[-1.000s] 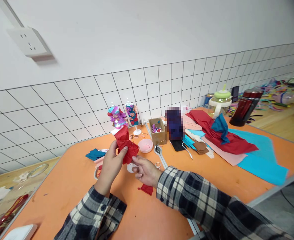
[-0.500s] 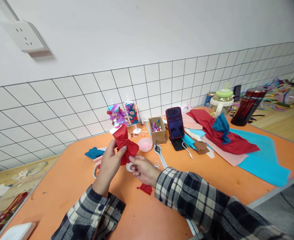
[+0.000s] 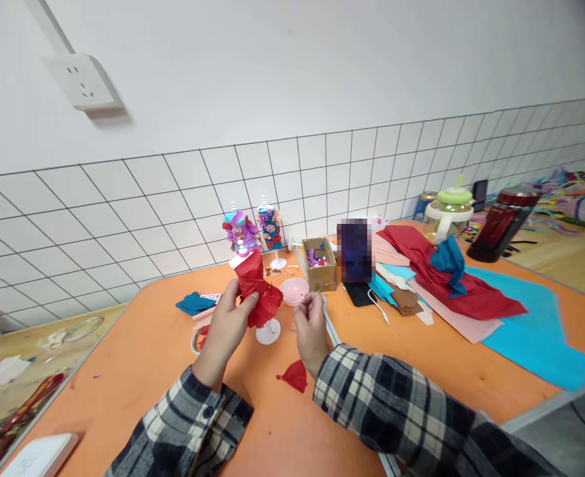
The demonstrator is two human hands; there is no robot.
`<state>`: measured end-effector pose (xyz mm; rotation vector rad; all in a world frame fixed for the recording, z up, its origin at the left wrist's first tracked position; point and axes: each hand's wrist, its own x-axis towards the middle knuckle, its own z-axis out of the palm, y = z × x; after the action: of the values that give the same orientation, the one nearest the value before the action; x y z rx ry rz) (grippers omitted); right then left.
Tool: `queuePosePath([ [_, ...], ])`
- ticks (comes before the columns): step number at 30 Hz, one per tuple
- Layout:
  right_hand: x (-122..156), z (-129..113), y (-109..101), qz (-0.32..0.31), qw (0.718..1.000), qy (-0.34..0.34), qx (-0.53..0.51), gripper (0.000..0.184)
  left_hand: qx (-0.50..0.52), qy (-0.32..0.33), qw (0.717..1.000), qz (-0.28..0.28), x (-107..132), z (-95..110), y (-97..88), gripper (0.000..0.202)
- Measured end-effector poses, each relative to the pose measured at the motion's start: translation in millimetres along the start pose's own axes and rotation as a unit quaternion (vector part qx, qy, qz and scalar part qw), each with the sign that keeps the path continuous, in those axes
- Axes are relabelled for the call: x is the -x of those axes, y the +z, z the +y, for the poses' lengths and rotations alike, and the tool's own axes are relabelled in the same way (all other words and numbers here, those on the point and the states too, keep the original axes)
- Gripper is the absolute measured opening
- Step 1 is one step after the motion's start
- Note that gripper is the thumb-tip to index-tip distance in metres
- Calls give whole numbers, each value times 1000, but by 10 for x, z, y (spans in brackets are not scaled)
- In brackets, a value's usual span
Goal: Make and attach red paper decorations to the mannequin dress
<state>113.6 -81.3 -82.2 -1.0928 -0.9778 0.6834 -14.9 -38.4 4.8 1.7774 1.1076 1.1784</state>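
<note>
My left hand (image 3: 228,328) is closed around a small dress form in a red crepe-paper dress (image 3: 262,298). Its flared skirt tilts to the right, and the white round base (image 3: 268,332) shows below. My right hand (image 3: 313,331) is apart from the dress, fingertips pinched together at the near edge of a pink bowl (image 3: 295,291). Whatever lies between those fingertips, if anything, is too small to make out. A fan-shaped scrap of red paper (image 3: 295,377) rests on the table below, between my forearms.
Two decorated mini dress forms (image 3: 271,232) stand by the grid wall. A cardboard box (image 3: 320,268) of bits and a pixelated phone (image 3: 356,252) sit right of them. Red and blue paper sheets (image 3: 535,351) cover the right side, near a dark red flask (image 3: 503,222). A tape roll (image 3: 195,341) lies left.
My right hand has let go of the skirt's edge and moved right and up to the pink bowl. My left hand keeps its hold on the red dress form. The view has shifted slightly.
</note>
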Motion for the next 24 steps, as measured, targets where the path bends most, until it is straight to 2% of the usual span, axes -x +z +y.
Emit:
queuePosePath([
  [1, -9, -26, -33, 2, 995, -79, 62, 22, 3, 0, 1000, -2, 3, -2, 1, 29],
  [2, -21, -53, -63, -6, 976, -168, 139, 24, 7, -2, 1000, -5, 4, -6, 2, 28],
  [4, -53, -97, -104, -37, 906, -313, 282, 33, 13, -6, 1000, -13, 4, -13, 5, 26],
  [6, -92, -112, -116, -63, 859, -361, 358, 42, 13, -5, 1000, -15, 2, -16, 7, 26],
  [8, -133, -104, -107, -80, 841, -367, 391, 46, 9, -2, 1000, -12, -3, -20, 8, 28],
  [14, -202, -69, -78, -97, 815, -381, 426, 47, -1, 18, 1000, -17, -26, -78, -8, 30],
  [19, -180, -73, -65, -86, 811, -387, 429, 43, -7, 27, 999, -39, -28, -64, -34, 35],
  [21, -163, -90, -86, -79, 825, -383, 407, 43, -23, 29, 999, -32, -27, -38, -45, 37],
  [24, -142, -137, -187, -57, 870, -362, 331, 35, -40, 24, 999, -25, -28, -22, -71, 39],
])
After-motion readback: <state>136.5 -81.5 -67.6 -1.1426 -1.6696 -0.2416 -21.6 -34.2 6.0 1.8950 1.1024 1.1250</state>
